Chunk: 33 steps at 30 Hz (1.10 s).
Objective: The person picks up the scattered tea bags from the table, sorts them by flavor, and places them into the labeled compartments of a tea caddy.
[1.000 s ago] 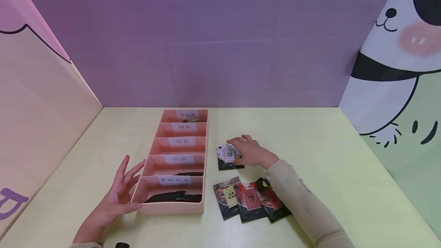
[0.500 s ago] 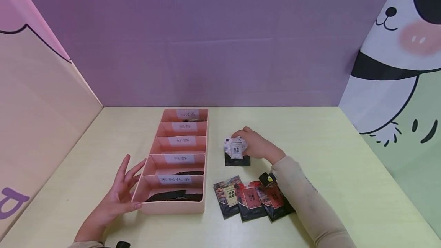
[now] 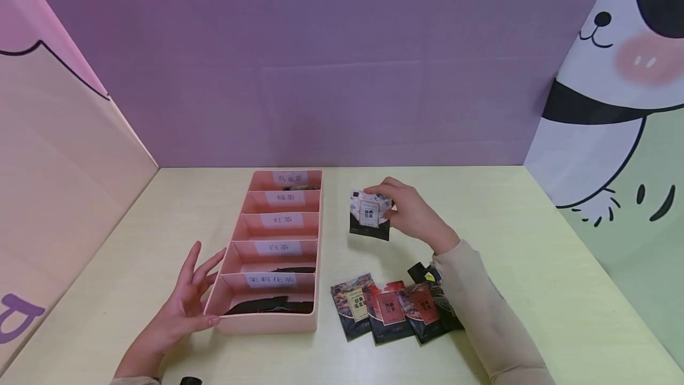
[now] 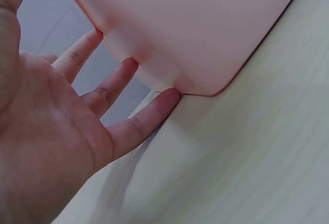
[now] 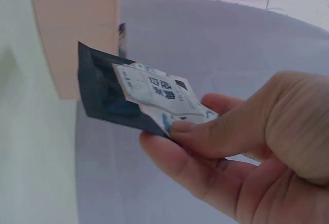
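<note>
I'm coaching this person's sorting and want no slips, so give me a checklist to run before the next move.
1. Right hand has the white tea sachet: ok, pinched between thumb and fingers.
2. Sachet off the table: ok, it hangs clear.
3. Left hand touching the pink box: ok, fingertips on its side.
4. Matching label: ok, the second compartment from the front shows the sachet's 白茶.
5. Sachet over that compartment: not ok, it is right of the box.
6. Count of loose sachets: cannot tell, the sleeve covers part.
</note>
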Tool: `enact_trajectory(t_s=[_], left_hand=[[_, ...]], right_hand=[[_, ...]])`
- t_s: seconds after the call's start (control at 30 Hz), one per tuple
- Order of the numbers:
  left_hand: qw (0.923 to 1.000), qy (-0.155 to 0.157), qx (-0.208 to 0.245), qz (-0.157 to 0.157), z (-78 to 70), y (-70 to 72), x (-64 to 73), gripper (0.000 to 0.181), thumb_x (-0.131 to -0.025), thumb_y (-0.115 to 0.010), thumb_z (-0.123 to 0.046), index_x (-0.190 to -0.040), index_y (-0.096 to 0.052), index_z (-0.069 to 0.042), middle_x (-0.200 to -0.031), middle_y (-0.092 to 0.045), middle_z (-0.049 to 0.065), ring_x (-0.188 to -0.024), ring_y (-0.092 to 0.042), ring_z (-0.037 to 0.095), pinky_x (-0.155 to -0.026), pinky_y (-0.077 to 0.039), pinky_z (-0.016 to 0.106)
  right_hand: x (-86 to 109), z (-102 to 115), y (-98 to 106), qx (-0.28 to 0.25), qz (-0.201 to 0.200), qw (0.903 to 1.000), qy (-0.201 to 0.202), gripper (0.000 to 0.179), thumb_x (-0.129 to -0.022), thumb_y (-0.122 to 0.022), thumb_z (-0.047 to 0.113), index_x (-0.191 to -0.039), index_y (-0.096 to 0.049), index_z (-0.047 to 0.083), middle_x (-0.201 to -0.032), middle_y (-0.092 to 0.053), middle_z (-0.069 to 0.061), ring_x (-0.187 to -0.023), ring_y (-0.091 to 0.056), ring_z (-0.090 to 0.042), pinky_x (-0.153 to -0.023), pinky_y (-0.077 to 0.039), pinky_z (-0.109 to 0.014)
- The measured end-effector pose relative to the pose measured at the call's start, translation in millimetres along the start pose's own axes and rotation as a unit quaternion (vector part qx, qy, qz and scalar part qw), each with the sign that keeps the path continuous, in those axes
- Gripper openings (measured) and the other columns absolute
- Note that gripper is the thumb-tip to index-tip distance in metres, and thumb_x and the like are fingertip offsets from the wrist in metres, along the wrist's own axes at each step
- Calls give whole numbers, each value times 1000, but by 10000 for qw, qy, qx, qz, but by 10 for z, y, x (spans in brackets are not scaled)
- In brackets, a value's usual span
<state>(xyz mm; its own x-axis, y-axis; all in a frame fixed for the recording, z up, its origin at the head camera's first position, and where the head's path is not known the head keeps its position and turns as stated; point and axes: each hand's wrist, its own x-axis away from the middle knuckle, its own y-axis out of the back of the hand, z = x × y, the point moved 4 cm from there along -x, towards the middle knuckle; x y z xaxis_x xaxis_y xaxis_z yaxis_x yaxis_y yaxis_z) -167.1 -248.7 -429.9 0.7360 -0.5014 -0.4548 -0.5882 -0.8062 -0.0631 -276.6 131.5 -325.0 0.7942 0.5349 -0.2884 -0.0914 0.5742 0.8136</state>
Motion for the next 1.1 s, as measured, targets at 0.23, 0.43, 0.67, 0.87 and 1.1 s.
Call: enact_trajectory(t_s=[0.23,0.43,0.67,0.87,1.1], left_hand=[[9999,-3,55,109,-2,-22,-12,121,-78,-58,27,-156,22,-21,-163,-20,-4,-140,-33,10,-104,-40,28],[9999,-33,110,128,-28,-26,-5,122,-78,-57,28,-156,23,-21,-163,-19,-3,-140,-33,11,-103,-41,28],[9999,-83,55,124,-16,-1,-9,122,-77,-57,29,-156,22,-20,-163,-20,-3,-140,-33,11,-102,-42,28],[9999,150,60,15,-20,-3,-39,121,-80,-59,25,-157,20,-24,-162,-21,-5,-137,-35,11,-101,-44,30],[10000,1,41,58,-30,-17,-21,121,-79,-59,26,-157,20,-22,-163,-22,-4,-138,-35,12,-100,-45,29]], right_hand=[[32,256,40,-87,-483,9978,436,54,-83,-64,-20,-132,-61,1,-109,-58,-11,-94,-58,-24,-68,-49,-30],[-7,532,-2,-426,-865,9883,1185,51,-83,-64,-20,-129,-62,-1,-106,-57,-11,-85,-54,-21,-59,-43,-26],[-107,868,-272,-890,-900,9728,1938,48,-85,-63,-19,-129,-61,-1,-106,-55,-10,-85,-51,-18,-63,-43,-23],[-124,1020,-662,-660,-573,9636,2527,45,-87,-60,-18,-128,-58,1,-112,-54,-12,-83,-53,-18,-75,-47,-15],[-94,1064,-930,-334,117,9636,2650,44,-88,-61,-15,-128,-55,3,-108,-52,-9,-77,-55,-16,-72,-45,-10]])
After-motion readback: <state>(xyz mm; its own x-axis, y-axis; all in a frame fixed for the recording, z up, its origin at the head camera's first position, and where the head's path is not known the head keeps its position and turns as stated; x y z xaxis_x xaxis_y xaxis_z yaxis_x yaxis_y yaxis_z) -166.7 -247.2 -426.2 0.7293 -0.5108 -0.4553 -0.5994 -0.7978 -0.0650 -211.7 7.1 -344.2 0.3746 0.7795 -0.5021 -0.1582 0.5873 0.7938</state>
